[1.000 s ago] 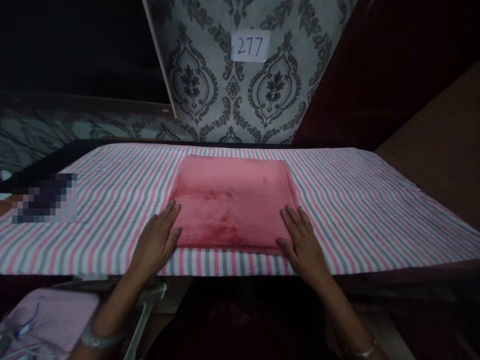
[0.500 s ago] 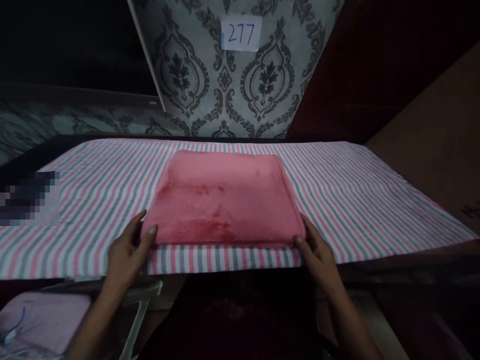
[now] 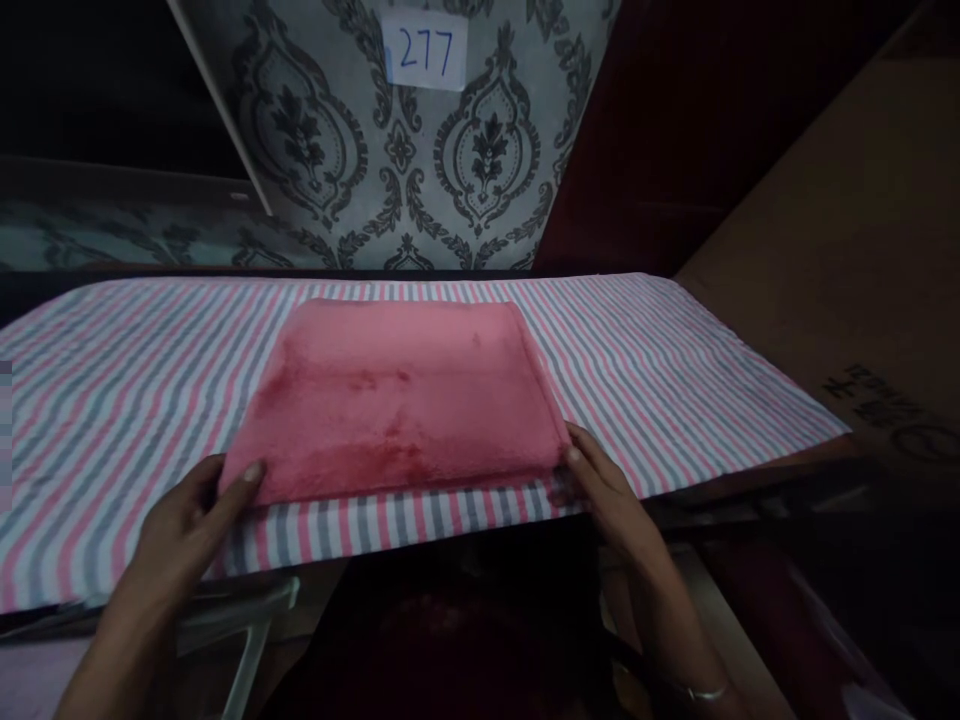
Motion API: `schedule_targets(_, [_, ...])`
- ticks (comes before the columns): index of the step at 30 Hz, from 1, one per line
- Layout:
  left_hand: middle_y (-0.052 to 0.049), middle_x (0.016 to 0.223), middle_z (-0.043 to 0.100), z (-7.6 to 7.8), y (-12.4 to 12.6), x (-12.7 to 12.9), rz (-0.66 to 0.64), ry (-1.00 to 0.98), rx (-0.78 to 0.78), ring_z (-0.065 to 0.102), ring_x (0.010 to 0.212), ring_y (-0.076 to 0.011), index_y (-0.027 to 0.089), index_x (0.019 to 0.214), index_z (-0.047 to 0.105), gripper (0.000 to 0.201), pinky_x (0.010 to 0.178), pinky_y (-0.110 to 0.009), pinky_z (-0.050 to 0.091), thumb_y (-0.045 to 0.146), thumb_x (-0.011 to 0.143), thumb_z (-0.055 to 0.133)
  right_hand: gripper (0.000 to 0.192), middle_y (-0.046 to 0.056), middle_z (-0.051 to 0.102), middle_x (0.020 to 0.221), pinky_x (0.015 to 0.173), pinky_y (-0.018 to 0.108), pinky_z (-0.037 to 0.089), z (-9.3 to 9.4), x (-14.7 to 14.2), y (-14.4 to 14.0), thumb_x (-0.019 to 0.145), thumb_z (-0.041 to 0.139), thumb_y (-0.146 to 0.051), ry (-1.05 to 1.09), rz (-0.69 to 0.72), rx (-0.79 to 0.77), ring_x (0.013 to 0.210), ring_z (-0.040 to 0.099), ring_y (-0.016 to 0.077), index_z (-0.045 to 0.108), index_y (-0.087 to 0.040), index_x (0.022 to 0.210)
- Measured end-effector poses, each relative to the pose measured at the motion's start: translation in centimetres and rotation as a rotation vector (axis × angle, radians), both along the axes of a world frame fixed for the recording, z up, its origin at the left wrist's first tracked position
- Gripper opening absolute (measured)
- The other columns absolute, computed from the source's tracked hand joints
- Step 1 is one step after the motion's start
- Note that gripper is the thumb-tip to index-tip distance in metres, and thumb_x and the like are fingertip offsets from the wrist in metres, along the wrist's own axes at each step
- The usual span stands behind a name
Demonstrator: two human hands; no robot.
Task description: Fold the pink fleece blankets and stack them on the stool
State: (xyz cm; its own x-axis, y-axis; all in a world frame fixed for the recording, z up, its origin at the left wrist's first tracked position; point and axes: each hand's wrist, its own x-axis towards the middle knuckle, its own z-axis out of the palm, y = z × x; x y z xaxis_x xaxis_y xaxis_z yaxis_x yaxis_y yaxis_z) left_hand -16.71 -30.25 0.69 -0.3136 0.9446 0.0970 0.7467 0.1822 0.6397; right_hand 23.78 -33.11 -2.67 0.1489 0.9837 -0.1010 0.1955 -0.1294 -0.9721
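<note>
At near edge of surface [image 3: 675, 380], on striped cloth [image 3: 112, 400]: folded pink towel [image 3: 397, 400]. Left hand [image 3: 187, 520] pinches its near-left corner, thumb on top. Right hand [image 3: 600, 490] grips near-right corner, fingers curled around it. Paper label [image 3: 424, 48] on wall behind.

Striped-cloth-covered table [image 3: 675, 360] with a folded pink towel [image 3: 397, 395] flat on top.

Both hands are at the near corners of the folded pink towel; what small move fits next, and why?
Probably lift it off the striped cloth: left hand and right hand each grip a near corner of the folded pink towel, thumbs on top.
</note>
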Motion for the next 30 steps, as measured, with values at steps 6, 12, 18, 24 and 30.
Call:
schedule_targets(6, [-0.004, 0.080, 0.073, 0.0, 0.9, -0.4, 0.019, -0.057, -0.139, 0.065, 0.084, -0.0338, 0.024, 0.084, 0.066, 0.066, 0.077, -0.044, 0.051, 0.084, 0.061, 0.050, 0.080, 0.006, 0.072, 0.094, 0.047, 0.032, 0.056, 0.2, -0.6, -0.1, 0.080, 0.061, -0.066, 0.177, 0.000, -0.112, 0.068, 0.071, 0.0244, 0.043, -0.026, 0.146])
schedule_targets(12, [-0.007, 0.105, 0.075, -0.3, 0.7, 0.4, -0.046, -0.243, -0.072, 0.066, 0.102, -0.0318, 0.020, 0.108, 0.066, 0.066, 0.091, -0.042, 0.051, 0.073, 0.071, 0.057, 0.071, 0.005, 0.069, 0.101, 0.047, 0.031, 0.057, 0.3, -1.3, 0.5, 0.074, 0.072, -0.063, 0.253, -0.053, -0.100, 0.062, 0.065, 0.0180, 0.053, -0.027, 0.132])
schedule_targets(18, [-0.008, 0.091, 0.075, -0.8, 1.4, -0.1, -0.016, -0.193, -0.028, 0.069, 0.086, -0.0296, 0.018, 0.098, 0.065, 0.059, 0.078, -0.038, 0.054, 0.068, 0.068, 0.058, 0.042, -0.005, 0.054, 0.068, 0.044, 0.023, 0.048, -0.4, -1.0, 1.6, 0.073, 0.074, -0.058, 0.102, -0.118, -0.017, 0.050, 0.049, 0.0109, 0.057, -0.024, 0.090])
schedule_targets(24, [-0.007, 0.076, 0.069, -1.6, 1.6, -0.9, 0.059, 0.048, -0.012, 0.067, 0.077, -0.0299, 0.019, 0.091, 0.062, 0.055, 0.071, -0.039, 0.052, 0.068, 0.070, 0.049, 0.040, -0.008, 0.044, 0.062, 0.041, 0.020, 0.038, -1.4, -0.3, 1.7, 0.070, 0.075, -0.056, 0.092, -0.158, -0.045, 0.047, 0.038, 0.0090, 0.053, -0.025, 0.083])
schedule_targets(30, [-0.005, 0.083, 0.072, -0.7, 1.1, -1.6, -0.073, -0.061, -0.081, 0.068, 0.080, -0.0259, 0.020, 0.092, 0.063, 0.056, 0.068, -0.034, 0.054, 0.072, 0.072, 0.053, 0.039, -0.003, 0.058, 0.069, 0.051, 0.027, 0.048, -1.2, 0.8, 1.4, 0.080, 0.067, -0.059, -0.020, 0.012, 0.015, 0.054, 0.051, 0.0141, 0.062, -0.024, 0.097])
